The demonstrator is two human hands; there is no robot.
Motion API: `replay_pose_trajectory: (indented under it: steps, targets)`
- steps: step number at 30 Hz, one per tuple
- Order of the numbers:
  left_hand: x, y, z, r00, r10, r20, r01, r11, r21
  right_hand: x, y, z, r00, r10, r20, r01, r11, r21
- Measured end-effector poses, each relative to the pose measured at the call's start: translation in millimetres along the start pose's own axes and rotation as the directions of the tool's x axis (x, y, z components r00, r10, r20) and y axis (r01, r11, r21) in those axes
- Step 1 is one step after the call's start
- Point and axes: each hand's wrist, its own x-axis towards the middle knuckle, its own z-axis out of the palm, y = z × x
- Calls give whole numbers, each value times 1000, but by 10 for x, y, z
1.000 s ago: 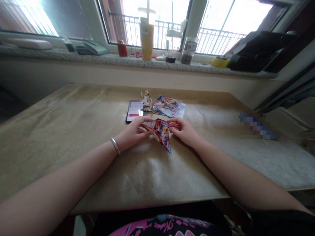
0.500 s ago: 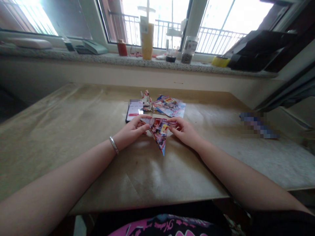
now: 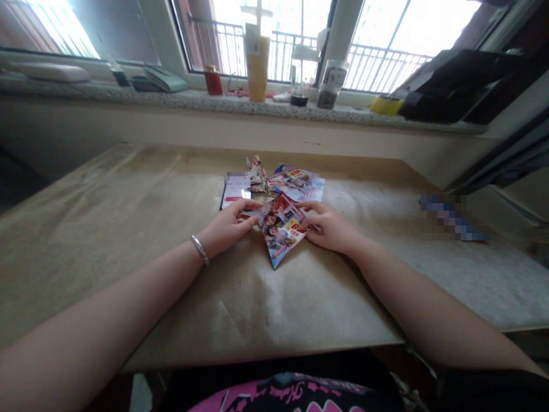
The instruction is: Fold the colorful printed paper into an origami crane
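A folded piece of colourful printed paper (image 3: pixel 281 232) lies on the brown-paper-covered table (image 3: pixel 128 229), its point towards me. My left hand (image 3: pixel 227 228), with a silver bracelet on the wrist, pinches the paper's left edge. My right hand (image 3: pixel 330 228) grips its right edge with curled fingers. Just behind the paper lie a phone (image 3: pixel 235 191), a small folded paper figure (image 3: pixel 256 170) and a flat printed sheet (image 3: pixel 298 184).
The stone windowsill (image 3: pixel 128 98) at the back carries a tall yellow drink cup (image 3: pixel 257 66), a red can (image 3: pixel 211 80), a jar (image 3: pixel 329 86), a yellow roll (image 3: pixel 386 106) and a dark bag (image 3: pixel 450 86). A blurred item (image 3: pixel 450 217) lies at the table's right.
The folded paper has been opened wider and laid flatter between my hands, and its point has swung slightly left. Both hands have stayed on its edges.
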Motion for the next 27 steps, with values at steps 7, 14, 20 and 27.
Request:
replay_pose_trajectory:
  steps: [7, 14, 20, 27]
  targets:
    - [21, 6, -18, 1000, -6, -30, 10, 994, 112, 38, -83, -10, 986, -167, 24, 168, 985, -31]
    - [18, 27, -18, 999, -9, -32, 14, 991, 130, 27, -99, 5, 984, -176, 33, 177, 982, -62]
    - [18, 30, -14, 1000, -9, -18, 11, 995, 102, 29, -117, -1, 991, -136, -2, 135, 983, -124]
    - [8, 36, -7, 999, 24, -25, -21, 995, 96, 42, -173, 8, 996, -92, -20, 88, 981, -171]
